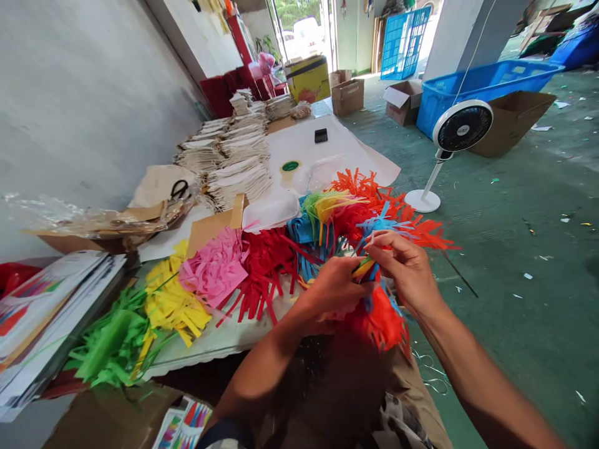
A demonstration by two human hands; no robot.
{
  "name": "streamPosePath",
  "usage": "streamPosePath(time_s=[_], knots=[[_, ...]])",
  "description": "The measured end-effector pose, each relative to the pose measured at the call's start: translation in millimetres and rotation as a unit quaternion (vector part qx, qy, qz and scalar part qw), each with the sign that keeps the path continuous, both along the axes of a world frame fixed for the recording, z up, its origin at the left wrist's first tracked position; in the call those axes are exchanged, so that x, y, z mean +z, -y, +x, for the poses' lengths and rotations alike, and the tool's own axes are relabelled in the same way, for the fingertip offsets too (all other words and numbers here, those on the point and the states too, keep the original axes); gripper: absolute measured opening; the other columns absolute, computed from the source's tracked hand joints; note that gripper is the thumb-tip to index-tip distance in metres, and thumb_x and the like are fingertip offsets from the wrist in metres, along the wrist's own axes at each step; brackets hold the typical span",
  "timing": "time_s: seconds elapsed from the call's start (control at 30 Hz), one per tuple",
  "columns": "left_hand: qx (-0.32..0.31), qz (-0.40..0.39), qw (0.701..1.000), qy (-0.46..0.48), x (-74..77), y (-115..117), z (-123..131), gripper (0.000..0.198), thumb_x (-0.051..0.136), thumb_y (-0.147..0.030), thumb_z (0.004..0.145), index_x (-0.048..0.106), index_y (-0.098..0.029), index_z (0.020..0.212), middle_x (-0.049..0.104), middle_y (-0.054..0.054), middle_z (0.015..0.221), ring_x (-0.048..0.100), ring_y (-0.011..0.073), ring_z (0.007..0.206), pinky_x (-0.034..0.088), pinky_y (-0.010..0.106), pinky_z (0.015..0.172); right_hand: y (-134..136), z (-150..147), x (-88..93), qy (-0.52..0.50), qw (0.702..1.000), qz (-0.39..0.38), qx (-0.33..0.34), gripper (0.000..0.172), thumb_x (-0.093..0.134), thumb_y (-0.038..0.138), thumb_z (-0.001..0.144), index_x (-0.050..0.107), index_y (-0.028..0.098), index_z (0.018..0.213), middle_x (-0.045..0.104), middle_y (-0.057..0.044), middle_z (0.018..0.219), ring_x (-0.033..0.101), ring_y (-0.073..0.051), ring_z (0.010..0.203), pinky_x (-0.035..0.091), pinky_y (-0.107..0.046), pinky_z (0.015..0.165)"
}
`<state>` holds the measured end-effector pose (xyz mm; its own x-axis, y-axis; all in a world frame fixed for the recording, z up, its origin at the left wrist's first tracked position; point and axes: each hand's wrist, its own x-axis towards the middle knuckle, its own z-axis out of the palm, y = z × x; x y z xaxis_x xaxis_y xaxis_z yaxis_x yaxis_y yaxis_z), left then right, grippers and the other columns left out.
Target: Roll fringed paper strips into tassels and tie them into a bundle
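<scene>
My left hand (334, 284) is closed around a bundle of twisted paper tassels (364, 268) in yellow, green and blue. Orange-red fringe (386, 321) hangs below that grip. Close beside it, my right hand (405, 265) pinches at the top of the bundle with thumb and fingertips; what exactly lies between them is too small to make out. A light-blue fringed tassel (384, 223) sticks up just behind the fingers. On the table beyond lie orange fringe (360, 184), a yellow-green tassel (327, 206) and dark red fringe (266, 265).
Pink (215, 265), yellow (175, 299) and green fringed paper (115, 343) lie along the table's left front. Behind are a white plastic tray (271, 212), stacked paper bundles (241, 168), scissors (179, 189) and a phone (321, 135). A white fan (463, 128) stands right.
</scene>
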<state>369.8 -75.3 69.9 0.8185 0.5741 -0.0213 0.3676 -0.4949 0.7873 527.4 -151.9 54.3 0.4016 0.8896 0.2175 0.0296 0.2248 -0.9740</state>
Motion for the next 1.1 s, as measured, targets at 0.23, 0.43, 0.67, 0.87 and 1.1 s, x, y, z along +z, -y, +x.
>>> streamPosePath(time_s=[0.23, 0.43, 0.67, 0.87, 1.1], knots=[[-0.026, 0.18, 0.963, -0.199, 17.0, -7, -5, 0.01, 0.065, -0.031, 0.084, 0.07, -0.022, 0.082, 0.067, 0.002, 0.076, 0.061, 0.0193, 0.072, 0.03, 0.03, 0.061, 6, 0, -6.6, 0.038, 0.998, -0.041, 0.0, 0.026, 0.072, 0.05, 0.095, 0.071, 0.025, 0.099, 0.059, 0.005, 0.069, 0.041, -0.01, 0.045, 0.03, -0.026, 0.043], [-0.056, 0.212, 0.938, -0.27, 13.4, -14, 1, 0.016, 0.066, -0.036, 0.086, 0.076, -0.023, 0.088, 0.078, 0.008, 0.087, 0.073, 0.0256, 0.081, 0.04, 0.03, 0.063, 7, 2, -20.1, 0.158, 0.985, -0.058, -0.045, 0.027, 0.059, 0.05, 0.103, 0.068, 0.024, 0.1, 0.068, -0.003, 0.095, 0.063, -0.016, 0.065, 0.048, -0.03, 0.058], [-0.075, 0.216, 0.934, -0.275, -9.2, -4, 22, 0.017, 0.068, -0.03, 0.084, 0.077, -0.02, 0.094, 0.08, 0.015, 0.092, 0.077, 0.033, 0.09, 0.051, 0.035, 0.07, 8, 15, -26.6, 0.234, 0.951, -0.04, -0.199, 0.026, 0.056, 0.047, 0.105, 0.066, 0.024, 0.097, 0.069, -0.009, 0.104, 0.063, -0.024, 0.091, 0.049, -0.034, 0.069], [-0.063, 0.228, 0.936, -0.261, -19.9, 8, 37, 0.028, 0.063, -0.036, 0.092, 0.076, -0.018, 0.11, 0.08, 0.017, 0.105, 0.076, 0.0335, 0.103, 0.056, 0.038, 0.083, 8, 12, -28.8, -0.069, 0.992, -0.032, -0.096, 0.031, 0.058, 0.056, 0.102, 0.049, 0.028, 0.096, 0.054, 0.006, 0.071, 0.046, -0.012, 0.051, 0.035, -0.024, 0.046], [-0.052, 0.233, 0.942, -0.237, -20.5, 10, 42, 0.03, 0.065, -0.038, 0.089, 0.074, -0.017, 0.109, 0.08, 0.016, 0.102, 0.076, 0.0345, 0.099, 0.056, 0.039, 0.08, 16, 8, -37.0, 0.14, 0.959, -0.019, -0.246, 0.025, 0.054, 0.048, 0.106, 0.058, 0.025, 0.097, 0.06, 0.0, 0.082, 0.055, -0.017, 0.068, 0.044, -0.03, 0.064]])
